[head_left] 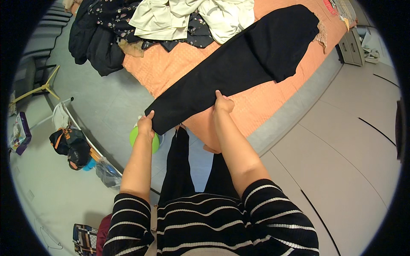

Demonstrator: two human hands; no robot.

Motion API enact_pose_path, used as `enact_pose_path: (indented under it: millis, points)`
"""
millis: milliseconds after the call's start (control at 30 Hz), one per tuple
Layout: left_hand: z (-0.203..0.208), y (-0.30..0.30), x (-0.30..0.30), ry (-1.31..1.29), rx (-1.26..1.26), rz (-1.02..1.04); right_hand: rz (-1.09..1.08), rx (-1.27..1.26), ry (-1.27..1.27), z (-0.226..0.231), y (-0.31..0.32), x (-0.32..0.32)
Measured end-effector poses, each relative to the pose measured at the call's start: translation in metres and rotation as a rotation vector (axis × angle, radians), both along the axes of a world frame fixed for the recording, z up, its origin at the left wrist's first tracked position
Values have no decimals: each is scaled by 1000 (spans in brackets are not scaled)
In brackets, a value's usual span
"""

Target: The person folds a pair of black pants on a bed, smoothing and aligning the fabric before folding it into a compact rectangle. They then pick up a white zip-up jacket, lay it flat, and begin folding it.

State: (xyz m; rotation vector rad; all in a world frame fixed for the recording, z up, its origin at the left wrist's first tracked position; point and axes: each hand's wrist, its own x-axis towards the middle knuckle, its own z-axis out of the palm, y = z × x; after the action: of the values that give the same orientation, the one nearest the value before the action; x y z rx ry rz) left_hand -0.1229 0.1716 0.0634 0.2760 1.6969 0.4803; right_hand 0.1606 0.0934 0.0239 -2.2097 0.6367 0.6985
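Note:
A pair of black trousers (213, 77), folded lengthwise, stretches diagonally over the orange bed cover (149, 64). Its wide upper part rests on the bed at the far right, while the narrow leg end reaches past the bed's near corner toward me. My left hand (146, 124) grips a corner of that leg end, thumb on top and fingers hidden beneath the cloth. Farther along the near edge of the leg, my right hand (224, 104) is closed on the fabric, its thumb pressed on top. Between my two hands the cloth hangs fairly flat.
Cream-white garments (160, 19) lie piled on black floral cloth (200, 32) at the bed's far side, beside a dark puffy garment (96, 51). Below my left hand is a green round object (133, 135). Bags (70, 145) hang at the left; a grey cabinet (351, 49) stands far right.

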Motion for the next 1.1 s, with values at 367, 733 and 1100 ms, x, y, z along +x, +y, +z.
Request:
enact_pose_path:
  millis: [367,733,1100]
  points:
    - [46,2,-19,-132,429,109,-306,696,82,90,-29,-6]
    - [55,10,2,8,643,-31,-190,972,476,79,-21,-28]
    - [41,-3,-7,54,297,3,-389,712,506,53,-41,-67]
